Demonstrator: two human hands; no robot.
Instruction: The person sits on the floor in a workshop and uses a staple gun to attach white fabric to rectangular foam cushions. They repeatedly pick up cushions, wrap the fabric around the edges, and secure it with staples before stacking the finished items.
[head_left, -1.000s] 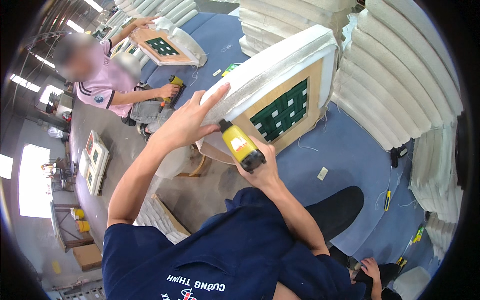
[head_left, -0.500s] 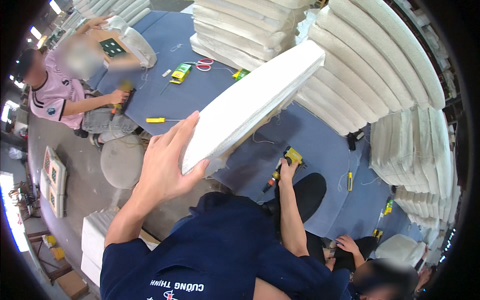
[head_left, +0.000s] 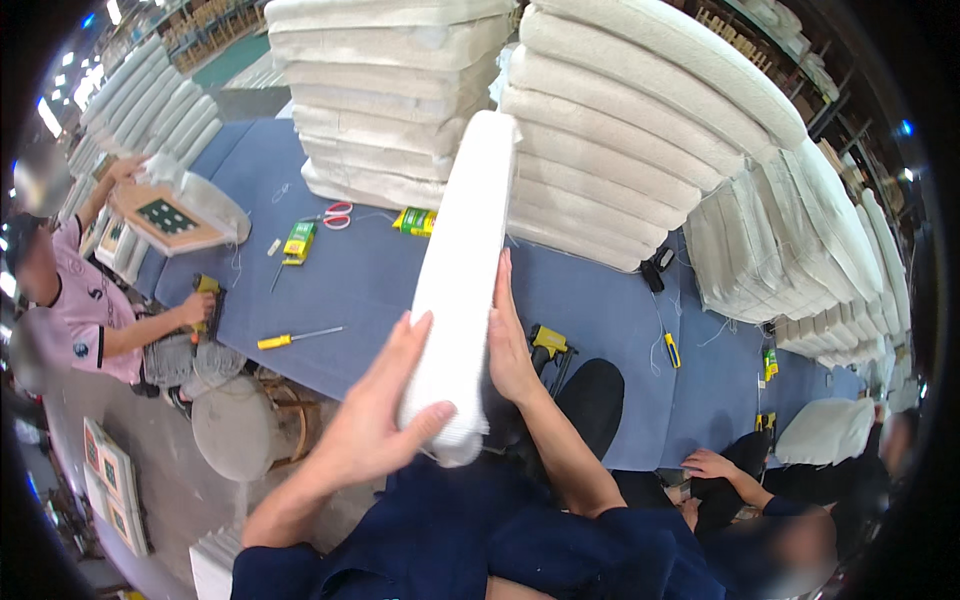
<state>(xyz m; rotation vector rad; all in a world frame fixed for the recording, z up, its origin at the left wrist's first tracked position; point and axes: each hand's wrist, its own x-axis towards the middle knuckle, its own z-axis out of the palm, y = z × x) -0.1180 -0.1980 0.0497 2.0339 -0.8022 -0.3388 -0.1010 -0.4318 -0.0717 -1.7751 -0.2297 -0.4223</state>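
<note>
A white fabric-covered seat cushion stands on edge in front of me, its long narrow side facing up. My left hand grips its near left side, with the thumb over the near end. Against the right side lies my right hand, fingers pointing away from me, so the cushion is held between both hands. A yellow and black staple gun rests just right of my right hand, beside my dark-trousered leg. The cushion's underside is hidden from view.
Tall stacks of white cushions line the back and right of the blue-covered table. On it lie a yellow-handled screwdriver, red-handled scissors and green-yellow packets. A co-worker sits left with another staple gun; others sit at lower right.
My right hand has let go of the staple gun and moved onto the cushion. The cushion has swung more upright, its far end turning left, and my view has shifted.
</note>
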